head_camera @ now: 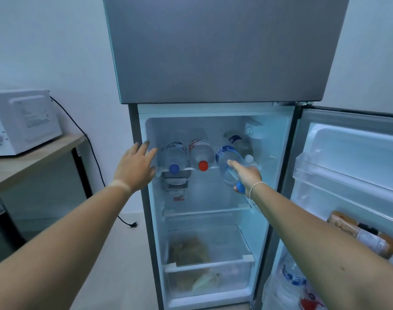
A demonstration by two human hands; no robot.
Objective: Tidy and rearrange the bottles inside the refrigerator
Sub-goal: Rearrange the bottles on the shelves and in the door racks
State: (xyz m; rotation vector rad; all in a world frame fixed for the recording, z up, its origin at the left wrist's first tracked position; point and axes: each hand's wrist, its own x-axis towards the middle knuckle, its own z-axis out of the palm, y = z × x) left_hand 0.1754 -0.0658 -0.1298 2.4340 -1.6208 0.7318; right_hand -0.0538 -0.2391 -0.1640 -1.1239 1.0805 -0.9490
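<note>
a clear bottle with a blue cap point(229, 166) is gripped near its neck by the right hand point(247, 177), lying tilted at the right end of the refrigerator's top shelf point(211, 167). its blue label cannot be read. between the hands, a red-capped bottle point(201, 154) and a blue-capped bottle point(174, 157) lie side by side, caps outward. the left hand point(135, 168) is held spread, fingers straight, beside the blue-capped bottle. past the left hand, a white microwave point(23, 124) sits on a worktop point(34, 162).
</note>
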